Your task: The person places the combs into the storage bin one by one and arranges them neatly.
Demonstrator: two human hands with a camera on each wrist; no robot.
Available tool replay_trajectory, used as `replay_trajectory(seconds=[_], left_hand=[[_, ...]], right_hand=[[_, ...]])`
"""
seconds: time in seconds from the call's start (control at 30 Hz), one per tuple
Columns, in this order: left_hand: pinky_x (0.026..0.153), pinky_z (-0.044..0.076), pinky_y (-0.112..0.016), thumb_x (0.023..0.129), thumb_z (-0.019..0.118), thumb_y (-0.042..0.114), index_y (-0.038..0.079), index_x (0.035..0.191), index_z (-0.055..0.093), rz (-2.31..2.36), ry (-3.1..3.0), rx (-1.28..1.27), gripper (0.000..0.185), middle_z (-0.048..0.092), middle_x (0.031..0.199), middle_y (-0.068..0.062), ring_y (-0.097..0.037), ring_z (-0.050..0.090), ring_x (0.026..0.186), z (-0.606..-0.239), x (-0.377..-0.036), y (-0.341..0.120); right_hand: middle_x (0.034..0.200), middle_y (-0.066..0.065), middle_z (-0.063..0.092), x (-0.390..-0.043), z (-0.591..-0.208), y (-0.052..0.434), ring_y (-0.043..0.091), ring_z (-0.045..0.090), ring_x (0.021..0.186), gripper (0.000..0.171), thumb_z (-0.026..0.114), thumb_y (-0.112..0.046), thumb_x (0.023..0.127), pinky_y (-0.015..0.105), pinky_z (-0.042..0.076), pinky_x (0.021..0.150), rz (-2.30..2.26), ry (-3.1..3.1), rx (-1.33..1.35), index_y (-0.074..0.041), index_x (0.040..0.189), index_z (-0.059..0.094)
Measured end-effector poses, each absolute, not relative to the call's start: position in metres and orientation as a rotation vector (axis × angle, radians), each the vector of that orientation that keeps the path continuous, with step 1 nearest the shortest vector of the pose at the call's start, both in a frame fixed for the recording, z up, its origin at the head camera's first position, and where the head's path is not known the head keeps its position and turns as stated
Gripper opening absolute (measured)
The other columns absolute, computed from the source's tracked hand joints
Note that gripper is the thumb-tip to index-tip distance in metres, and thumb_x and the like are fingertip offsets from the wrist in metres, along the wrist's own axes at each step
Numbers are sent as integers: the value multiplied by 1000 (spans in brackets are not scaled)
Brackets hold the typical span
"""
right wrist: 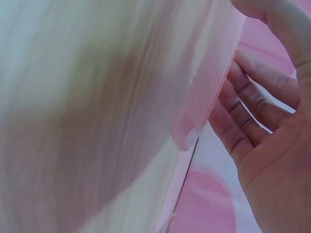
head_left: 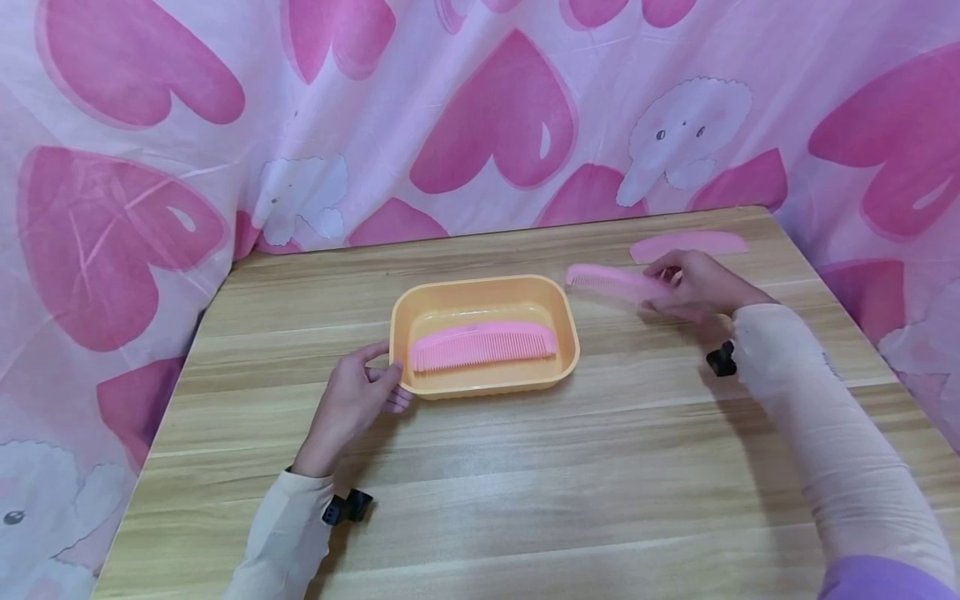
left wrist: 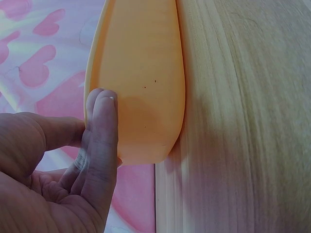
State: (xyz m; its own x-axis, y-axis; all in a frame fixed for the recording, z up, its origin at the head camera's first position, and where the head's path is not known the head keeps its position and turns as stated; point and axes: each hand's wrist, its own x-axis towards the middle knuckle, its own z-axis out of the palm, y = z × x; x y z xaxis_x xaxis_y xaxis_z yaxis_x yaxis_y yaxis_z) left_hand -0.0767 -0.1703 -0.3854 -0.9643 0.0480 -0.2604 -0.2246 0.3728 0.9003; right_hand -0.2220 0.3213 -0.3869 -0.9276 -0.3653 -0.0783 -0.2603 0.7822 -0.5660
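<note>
My left hand (head_left: 356,396) pinches the left end of an orange plastic tray (head_left: 480,293), its fingers lying against the outer wall in the left wrist view. Inside the tray rests a pink comb (head_left: 483,348), teeth toward me. To the right of the tray, my right hand (head_left: 701,283) holds a second pink comb (head_left: 611,282) between thumb and fingers; it is slightly blurred and points left toward the tray's far right corner. Behind that hand, a third pink comb (head_left: 690,243) lies on the table. The right wrist view shows the held comb's teeth (right wrist: 206,92) close to the wood.
The wooden table (head_left: 480,492) carries all of these. A pink curtain with hearts (head_left: 495,117) hangs right behind its back edge and along both sides. A small black device (head_left: 347,507) sits at my left wrist and another (head_left: 722,358) at my right.
</note>
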Motion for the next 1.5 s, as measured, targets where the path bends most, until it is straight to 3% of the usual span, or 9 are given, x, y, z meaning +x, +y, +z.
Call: replay_trajectory(seconds=[0.43, 0.7, 1.13, 1.5], left_hand=[[63, 65, -33, 103, 54, 6, -6, 147, 43, 1628, 2386, -168, 47, 74, 80, -16, -21, 72, 67, -385, -77, -170], [63, 65, -33, 103, 55, 6, -5, 147, 43, 1620, 2390, -173, 47, 74, 80, -16, -22, 72, 67, -385, -78, -169], [64, 65, -33, 103, 55, 6, -5, 147, 43, 1622, 2379, -186, 47, 74, 80, -16, -24, 73, 68, -385, -79, -170], [63, 65, -33, 103, 54, 5, -5, 146, 44, 1633, 2377, -176, 46, 73, 79, -16, -22, 72, 67, -385, -78, -170]], right_hand=[[107, 14, 67, -221, -368, 295, 26, 60, 93, 41, 88, -14, 78, 20, 49, 70, -905, 2828, -643, 2, 112, 71], [96, 8, 69, -223, -355, 275, 22, 58, 89, 40, 89, -15, 77, 24, 49, 71, -881, 2840, -688, -2, 111, 74], [94, 6, 69, -223, -345, 233, 21, 58, 88, 40, 88, -11, 72, 25, 49, 70, -934, 2754, -828, -2, 109, 74], [93, 3, 68, -219, -339, 191, 20, 57, 87, 43, 91, -22, 72, 33, 50, 71, -866, 2712, -930, -5, 108, 74]])
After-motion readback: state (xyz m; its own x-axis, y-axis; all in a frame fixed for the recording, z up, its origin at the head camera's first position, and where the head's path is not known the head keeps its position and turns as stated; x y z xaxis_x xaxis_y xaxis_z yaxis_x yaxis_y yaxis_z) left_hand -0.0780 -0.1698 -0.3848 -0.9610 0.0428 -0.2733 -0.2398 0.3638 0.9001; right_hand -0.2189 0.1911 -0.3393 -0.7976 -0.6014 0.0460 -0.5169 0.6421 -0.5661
